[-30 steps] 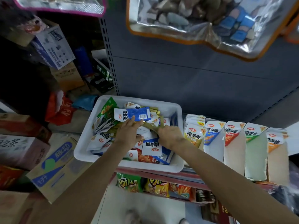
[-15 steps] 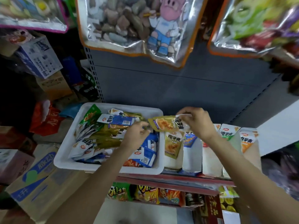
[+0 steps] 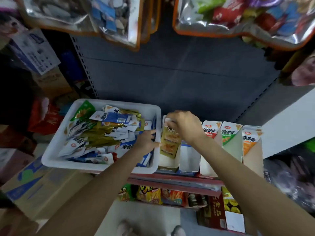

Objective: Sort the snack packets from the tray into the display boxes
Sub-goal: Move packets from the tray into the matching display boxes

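A white tray (image 3: 54, 150) on the shelf holds several snack packets, olive-gold (image 3: 100, 132), blue-and-white and green. Right of it stand display boxes in a row: an olive one (image 3: 167, 163), a blue one (image 3: 188, 160), a red one (image 3: 208, 132), a green one (image 3: 230, 133) and an orange one (image 3: 251, 138). My right hand (image 3: 185, 126) pinches the top of an olive-gold packet (image 3: 170, 142) that stands in the olive box. At the tray's right end my left hand (image 3: 147, 139) rests on the packets, its fingers curled over a blue-and-white one; what it grips is unclear.
Large foil snack bags (image 3: 238, 17) hang above the shelf. A grey back panel (image 3: 170, 74) stands behind the boxes. Cardboard cartons (image 3: 34, 184) are stacked at the left. Chip bags (image 3: 150, 195) fill the lower shelf, and shoes show on the floor.
My right hand carried the olive-gold packet from above the tray's right edge down into the olive box. My left hand shifted to the tray's right end.
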